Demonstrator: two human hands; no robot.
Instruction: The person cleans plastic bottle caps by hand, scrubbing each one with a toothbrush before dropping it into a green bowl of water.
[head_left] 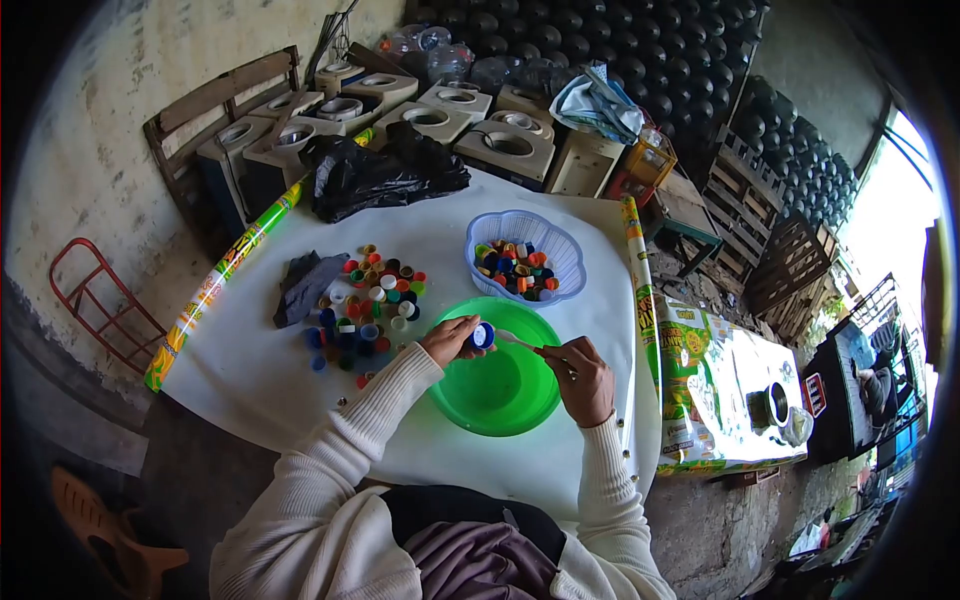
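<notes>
My left hand (452, 341) is closed on a blue bottle cap (481, 336), its round face turned toward the right hand. My right hand (583, 380) grips a slim toothbrush (522, 343) with a reddish handle, its pale head close beside the cap. Both hands are above a bright green basin (462, 404) that appears to hold some liquid. Loose bottle caps (376, 294) of many colours lie spread on the white table to the left. Beyond the green basin, more caps (518, 268) sit in a light blue plastic basket (567, 262).
A dark grey cloth (308, 286) lies left of the loose caps, and a black plastic bag (385, 172) at the table's far edge. The white sheet's rolled, printed edges (225, 280) run along the sides. Machine housings (508, 146) stand behind; a foil-covered table (730, 385) is at right.
</notes>
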